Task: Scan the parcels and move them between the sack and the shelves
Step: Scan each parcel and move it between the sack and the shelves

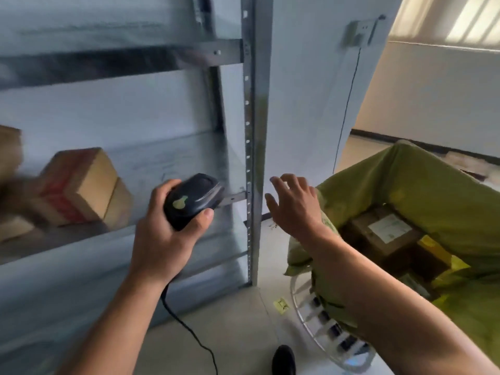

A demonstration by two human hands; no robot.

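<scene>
At the grey metal shelving unit, on my feed: the left hand grips a black handheld barcode scanner, fingers and thumb wrapped round its body, and its black cable trails down past the wrist. The right hand hovers empty with its fingers spread and relaxed, just beside the near rim of the olive-green fabric sack. Inside the sack I see a brown cardboard parcel with a white label, lying among darker packages. On the middle shelf, left of the scanner and blurred, sits a tan cardboard box banded with red tape. A small yellow note lies on the floor beside the sack.
</scene>
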